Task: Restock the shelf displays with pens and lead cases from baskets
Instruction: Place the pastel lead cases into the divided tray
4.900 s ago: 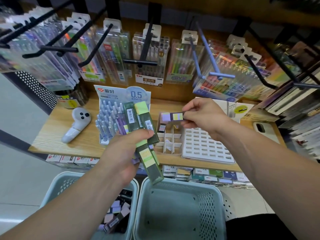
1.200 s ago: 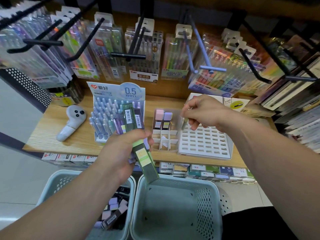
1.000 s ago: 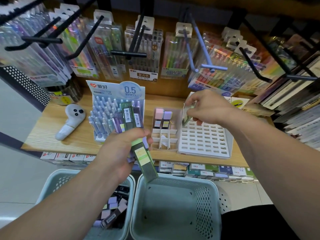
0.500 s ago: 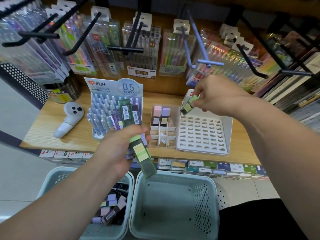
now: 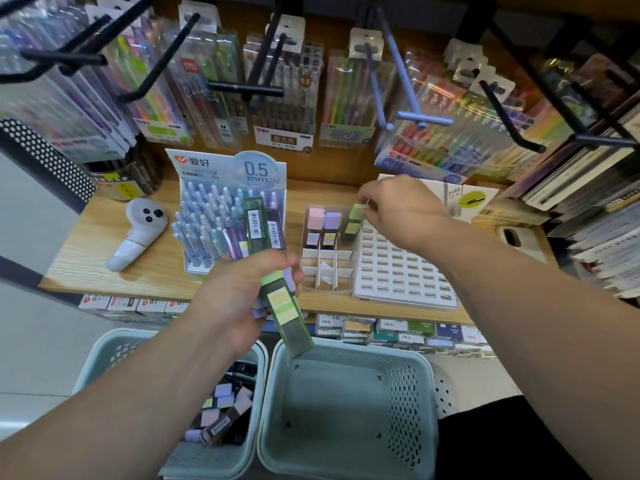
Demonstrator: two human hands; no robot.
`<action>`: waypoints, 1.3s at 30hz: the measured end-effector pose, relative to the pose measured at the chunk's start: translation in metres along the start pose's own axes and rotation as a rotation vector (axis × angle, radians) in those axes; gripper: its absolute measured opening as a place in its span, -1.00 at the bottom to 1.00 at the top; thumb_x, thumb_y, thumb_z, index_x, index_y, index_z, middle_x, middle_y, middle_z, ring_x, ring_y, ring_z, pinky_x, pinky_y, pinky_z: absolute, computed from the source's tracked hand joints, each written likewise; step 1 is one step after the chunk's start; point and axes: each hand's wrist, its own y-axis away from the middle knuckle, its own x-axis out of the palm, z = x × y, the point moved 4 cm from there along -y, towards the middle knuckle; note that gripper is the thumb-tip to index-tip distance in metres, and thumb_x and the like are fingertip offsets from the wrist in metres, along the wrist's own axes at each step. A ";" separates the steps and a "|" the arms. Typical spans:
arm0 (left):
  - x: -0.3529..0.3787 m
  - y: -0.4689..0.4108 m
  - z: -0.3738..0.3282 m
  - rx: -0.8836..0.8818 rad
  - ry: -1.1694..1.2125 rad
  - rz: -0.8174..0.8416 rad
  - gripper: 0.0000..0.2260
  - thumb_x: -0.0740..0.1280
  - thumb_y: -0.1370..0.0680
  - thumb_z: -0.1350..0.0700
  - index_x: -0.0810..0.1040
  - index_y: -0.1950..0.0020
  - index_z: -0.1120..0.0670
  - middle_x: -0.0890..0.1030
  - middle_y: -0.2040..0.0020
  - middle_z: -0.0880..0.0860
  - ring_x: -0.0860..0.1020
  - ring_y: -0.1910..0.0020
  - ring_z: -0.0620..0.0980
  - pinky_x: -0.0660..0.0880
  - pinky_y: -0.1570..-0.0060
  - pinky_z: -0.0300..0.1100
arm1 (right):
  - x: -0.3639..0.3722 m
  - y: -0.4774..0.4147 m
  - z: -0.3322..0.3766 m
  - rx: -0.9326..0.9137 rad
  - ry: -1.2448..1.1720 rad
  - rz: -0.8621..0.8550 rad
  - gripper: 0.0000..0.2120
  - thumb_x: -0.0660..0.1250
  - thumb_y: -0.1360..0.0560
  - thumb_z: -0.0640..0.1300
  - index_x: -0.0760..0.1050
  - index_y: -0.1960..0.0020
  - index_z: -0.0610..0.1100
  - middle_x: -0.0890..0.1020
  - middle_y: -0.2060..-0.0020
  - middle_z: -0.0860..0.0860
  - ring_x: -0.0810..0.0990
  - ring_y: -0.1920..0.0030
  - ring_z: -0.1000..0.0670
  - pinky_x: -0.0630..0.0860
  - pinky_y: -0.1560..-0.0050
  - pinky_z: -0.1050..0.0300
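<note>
Shelf tray (image 5: pixel 325 276): right hand (image 5: pixel 398 213) lowered green case (image 5: pixel 352 224)

The left grip (image 5: pixel 239 299) sits low and central with the back of the hand up, its fingers curled round a fanned bundle of lead cases (image 5: pixel 284 306) — the thumb lies across them. Its bare forearm runs in from the lower left. The right grip (image 5: pixel 401 213) reaches further forward, knuckles up, fingertips pinching the top of a green lead case (image 5: pixel 352 221) — its forearm enters from the lower right.
</note>
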 end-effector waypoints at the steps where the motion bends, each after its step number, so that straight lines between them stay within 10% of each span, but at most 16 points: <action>1: -0.001 0.000 0.000 -0.002 0.001 0.000 -0.92 0.43 -0.47 0.22 0.67 0.10 0.23 0.69 0.23 0.20 0.61 0.41 0.03 0.47 0.21 -0.09 | 0.005 -0.001 0.001 0.000 0.001 0.017 -0.83 0.31 -0.60 -0.03 0.59 -0.15 -0.03 0.64 0.00 -0.09 0.56 -0.07 -0.19 0.52 -0.01 -0.02; 39: -0.001 0.002 -0.001 0.003 0.008 0.022 -0.88 0.43 -0.48 0.24 0.66 0.04 0.26 0.70 0.24 0.20 0.62 0.41 0.03 0.50 0.16 -0.09 | 0.037 -0.009 0.005 -0.022 -0.100 -0.091 -0.78 0.30 -0.60 -0.12 0.61 -0.21 -0.06 0.59 -0.21 -0.02 0.56 -0.15 -0.12 0.49 -0.14 0.03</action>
